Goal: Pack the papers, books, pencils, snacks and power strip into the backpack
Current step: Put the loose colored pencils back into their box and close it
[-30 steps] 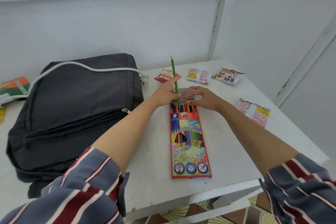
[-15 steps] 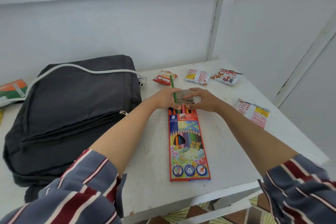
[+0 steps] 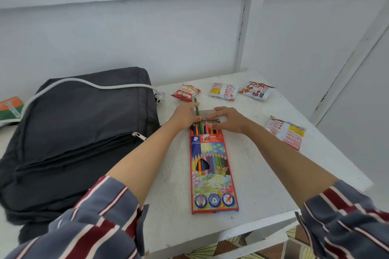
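Observation:
A red box of coloured pencils (image 3: 212,172) lies flat on the white table (image 3: 259,183), its open end pointing away from me. My left hand (image 3: 185,116) pinches a green pencil (image 3: 197,109) that sticks partly out of the box's mouth. My right hand (image 3: 228,120) grips the box's open flap and top edge. The dark backpack (image 3: 73,136) lies flat to the left, zipped, with a white power cord (image 3: 88,85) draped across it. Several snack packets (image 3: 185,92) lie behind and to the right of my hands.
A white wall stands close behind the table. An orange and green item (image 3: 10,108) lies at the far left edge. One snack packet (image 3: 286,132) sits near the table's right edge. Patterned floor shows below the front edge.
The green pencil has slid down into the box; one second ago it stood tall above my left hand, now only a short length shows. My right hand stays on the flap.

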